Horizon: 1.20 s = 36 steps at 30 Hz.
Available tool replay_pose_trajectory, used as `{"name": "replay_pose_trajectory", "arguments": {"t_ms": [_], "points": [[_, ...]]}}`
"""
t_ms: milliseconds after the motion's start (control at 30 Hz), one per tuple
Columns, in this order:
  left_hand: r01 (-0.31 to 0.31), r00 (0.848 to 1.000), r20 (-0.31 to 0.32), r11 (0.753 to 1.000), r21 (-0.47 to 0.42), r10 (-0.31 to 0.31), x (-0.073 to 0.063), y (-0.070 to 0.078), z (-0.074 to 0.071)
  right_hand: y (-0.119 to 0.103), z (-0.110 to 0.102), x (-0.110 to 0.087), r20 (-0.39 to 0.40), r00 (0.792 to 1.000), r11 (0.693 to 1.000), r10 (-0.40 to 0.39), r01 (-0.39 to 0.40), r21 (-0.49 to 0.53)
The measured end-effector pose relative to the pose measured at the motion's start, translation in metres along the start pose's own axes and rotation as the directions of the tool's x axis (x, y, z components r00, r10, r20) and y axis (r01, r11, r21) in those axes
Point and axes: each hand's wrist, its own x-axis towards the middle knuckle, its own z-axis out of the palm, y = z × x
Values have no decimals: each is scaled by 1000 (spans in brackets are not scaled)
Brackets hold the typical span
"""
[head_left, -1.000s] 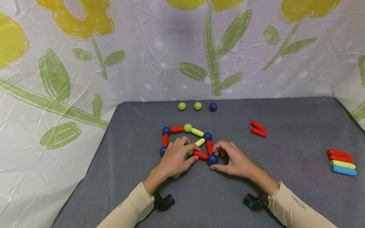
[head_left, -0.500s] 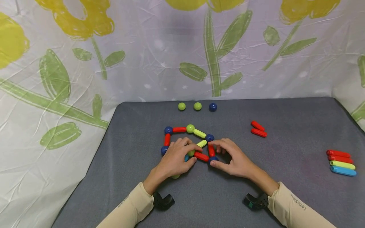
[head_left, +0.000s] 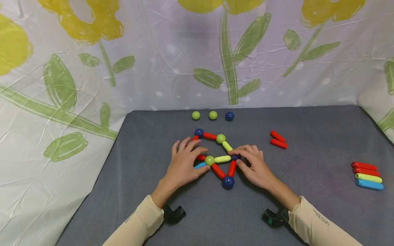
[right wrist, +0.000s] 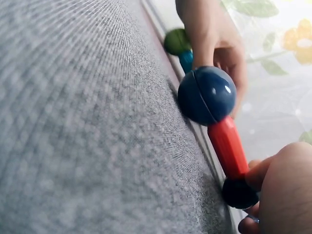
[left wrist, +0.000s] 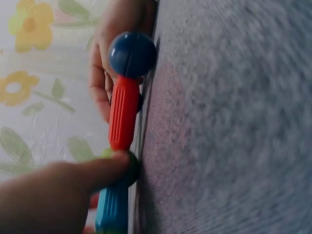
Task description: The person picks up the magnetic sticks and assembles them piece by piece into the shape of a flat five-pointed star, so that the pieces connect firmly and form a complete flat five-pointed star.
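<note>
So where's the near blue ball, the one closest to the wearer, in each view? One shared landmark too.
Head: near blue ball in the lower half, right of centre.
Left wrist: near blue ball towards the top, slightly left of centre.
Right wrist: near blue ball above mid-height, right of centre.
Landmark: left hand; head, left of the ball; left wrist, lower left; right wrist, behind the ball.

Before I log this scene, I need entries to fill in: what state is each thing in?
Frame: pieces joined, left side partly hidden
Left hand: thumb against the frame's green ball, fingers over its left side
Right hand: pinching the frame's blue ball
Row of balls: loose, spaced apart
Red rods: two, loose, at an angle
Four rods: loose, side by side
Backdrop: hanging, creased
</note>
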Motion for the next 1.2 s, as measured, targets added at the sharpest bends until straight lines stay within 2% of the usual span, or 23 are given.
{"name": "replay_pose_trajectory", "arguments": {"t_ms": [100, 167, 233, 367, 467, 767, 967, 1067, 1133, 1200], "points": [[119, 992, -48, 993, 17, -118, -1, -3, 2, 0, 0, 0, -16, 1000, 1000, 10, -10, -11], [165, 984, -75, 986, 13, -163, -2, -3, 4, 1, 0, 0, -19, 1000, 1000, 5, -5, -18], [183, 978, -104, 983, 5, -182, -2, -3, 7, 1, 0, -1, -22, 1000, 1000, 0, 0, -22], [168, 974, -147, 985, -22, -170, -4, -1, 13, 1, -1, 0, -26, 1000, 1000, -13, 13, -25], [143, 977, -150, 989, -48, -149, -5, 1, 18, 1, 0, 0, -29, 999, 999, -24, 23, -25], [72, 996, -47, 994, -76, -76, -8, 8, 26, 0, 0, -1, -12, 1000, 1000, -25, 25, -11], [65, 996, -55, 989, -131, -72, -9, 7, 27, -1, -2, -1, -10, 1000, 999, -16, 16, 28], [75, 993, -76, 984, -159, -88, -9, 5, 28, 1, -3, 0, -56, 998, 999, -2, 4, 37], [79, 991, -91, 981, -177, -96, -9, 4, 29, 3, -5, 2, -122, 993, 1000, 1, -1, 3], [83, 990, -98, 978, -191, -103, -8, 3, 30, 7, -9, 5, -210, 978, 998, 3, -16, -59]]}}
